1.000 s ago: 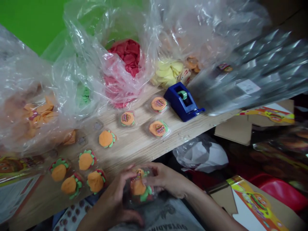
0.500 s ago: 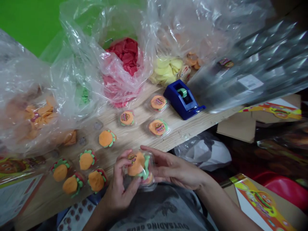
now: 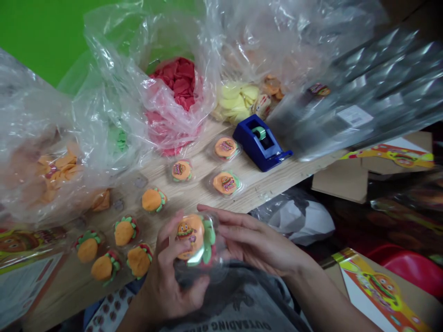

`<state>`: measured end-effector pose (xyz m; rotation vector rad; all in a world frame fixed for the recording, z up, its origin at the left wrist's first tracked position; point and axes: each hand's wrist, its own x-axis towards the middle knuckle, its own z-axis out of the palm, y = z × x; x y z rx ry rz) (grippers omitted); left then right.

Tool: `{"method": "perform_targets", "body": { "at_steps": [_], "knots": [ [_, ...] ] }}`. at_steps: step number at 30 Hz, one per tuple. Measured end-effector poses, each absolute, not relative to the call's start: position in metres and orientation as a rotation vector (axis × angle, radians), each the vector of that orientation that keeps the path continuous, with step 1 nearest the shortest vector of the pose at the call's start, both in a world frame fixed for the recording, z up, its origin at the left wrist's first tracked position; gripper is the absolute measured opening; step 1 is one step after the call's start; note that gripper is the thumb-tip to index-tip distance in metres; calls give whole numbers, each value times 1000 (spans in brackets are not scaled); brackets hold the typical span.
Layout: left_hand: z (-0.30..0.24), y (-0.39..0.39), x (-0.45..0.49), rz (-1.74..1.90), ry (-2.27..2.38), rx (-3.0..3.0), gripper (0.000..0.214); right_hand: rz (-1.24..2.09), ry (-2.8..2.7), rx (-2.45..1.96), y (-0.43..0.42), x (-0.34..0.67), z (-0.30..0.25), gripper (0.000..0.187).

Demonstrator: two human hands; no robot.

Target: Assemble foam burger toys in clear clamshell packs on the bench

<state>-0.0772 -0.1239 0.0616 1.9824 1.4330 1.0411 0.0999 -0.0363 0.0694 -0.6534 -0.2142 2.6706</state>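
My left hand (image 3: pixel 169 281) is closed around a clear plastic pack holding a burger toy (image 3: pixel 192 235), orange with green frills and a sticker on top, held above my lap at the table's near edge. My right hand (image 3: pixel 256 240) lies against the pack's right side with fingers stretched out flat. On the wooden table (image 3: pixel 194 203) to the left lie several unwrapped orange burger toys (image 3: pixel 138 260). Three packed burgers (image 3: pixel 226 183) with stickers sit farther back.
A blue tape dispenser (image 3: pixel 261 143) stands behind the packed burgers. Big clear bags hold red pieces (image 3: pixel 180 85), yellow pieces (image 3: pixel 238 99), green pieces (image 3: pixel 119 138) and orange pieces (image 3: pixel 55 166). Printed cardboard boxes (image 3: pixel 377 286) and a crumpled bag (image 3: pixel 294 216) lie to the right below the table.
The pack has risen from my lap and turned, its sticker face now toward me. My right fingers have straightened out alongside it.
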Motion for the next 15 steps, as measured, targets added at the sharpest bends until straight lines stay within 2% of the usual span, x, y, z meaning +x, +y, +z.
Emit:
{"method": "perform_targets", "body": {
  "at_steps": [3,8,12,15],
  "knots": [
    [62,-124,-80,1038,1389,2051,55,2626,-274,-707,-37,99,69,34],
    [61,-129,-83,1089,1367,1877,26,2565,-433,-757,-41,98,69,33],
    [59,-131,-77,1216,1447,1677,34,2599,-479,-663,-44,99,71,39],
    [59,-130,-74,1226,1454,1627,35,2540,-618,-791,-44,98,71,44]
  ]
}}
